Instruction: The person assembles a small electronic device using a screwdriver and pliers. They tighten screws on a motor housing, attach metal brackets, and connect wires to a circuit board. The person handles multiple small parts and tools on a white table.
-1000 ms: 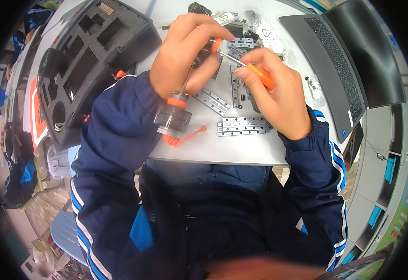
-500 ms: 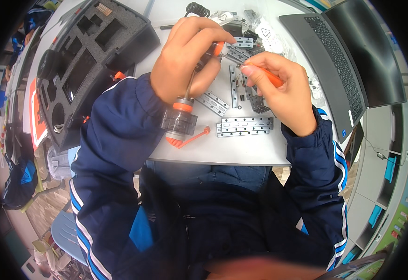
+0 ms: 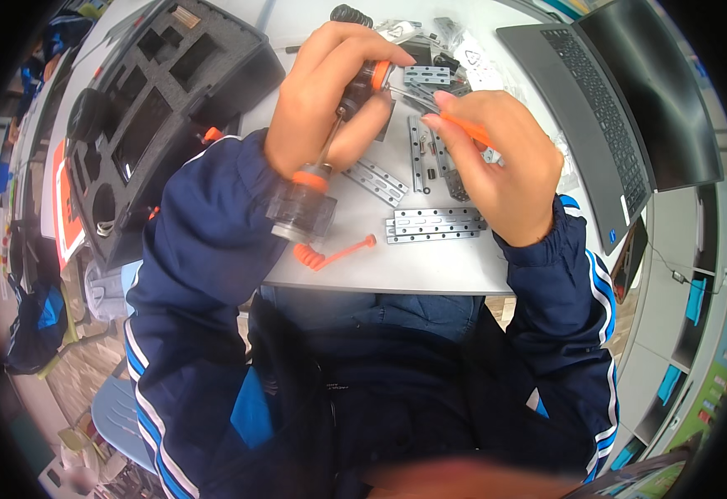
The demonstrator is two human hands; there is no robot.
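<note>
My left hand (image 3: 317, 96) is wrapped round a part with a thin metal shaft. At the shaft's near end sits a grey, see-through block with an orange ring (image 3: 307, 206), over my left sleeve. At its far end, between my fingers, is another dark piece with an orange ring (image 3: 380, 75). My right hand (image 3: 513, 154) grips an orange-handled screwdriver (image 3: 467, 130). The screwdriver's thin shaft points left to the orange ring at the far end; whether its tip is seated there I cannot tell. Below lie grey slotted metal beams (image 3: 436, 224) and an orange coiled piece (image 3: 342, 253).
An open black case (image 3: 251, 71) with cut foam stands at the left. An open laptop (image 3: 600, 116) lies at the right. Loose metal parts and clear plastic bags (image 3: 480, 62) crowd the table's far middle. The table's front edge (image 3: 380, 291) runs close to my lap.
The held part has tilted, its near end swinging left and slightly up, which uncovers more of the orange coiled piece. My right hand has turned a little, with the screwdriver slightly further left.
</note>
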